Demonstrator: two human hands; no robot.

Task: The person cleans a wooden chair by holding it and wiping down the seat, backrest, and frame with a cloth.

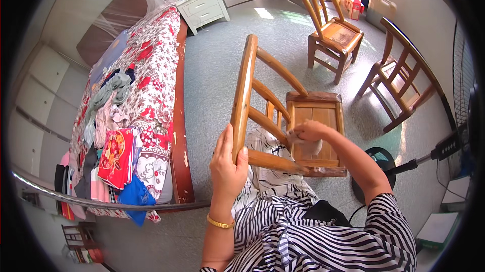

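Note:
A wooden chair (316, 120) with a slatted back stands right before me, its backrest nearest my body's left side. Around the end of its top rail (244, 93) my left hand (228, 162) is closed, thumb on one side and fingers on the other. Over the panelled seat, beside the base of the back slats, my right hand (312, 131) holds a pale cloth (307, 145). The cloth hangs from the fingers against the seat and partly hides it; its edges are slightly blurred.
Two more wooden chairs (335, 35) (401, 78) stand ahead and to the right. A round black stand base (373, 175) with a pole is near my right elbow. To the left is a bed (151, 93) bearing folded clothes (117, 158); a white drawer cabinet (202, 6) stands beyond it.

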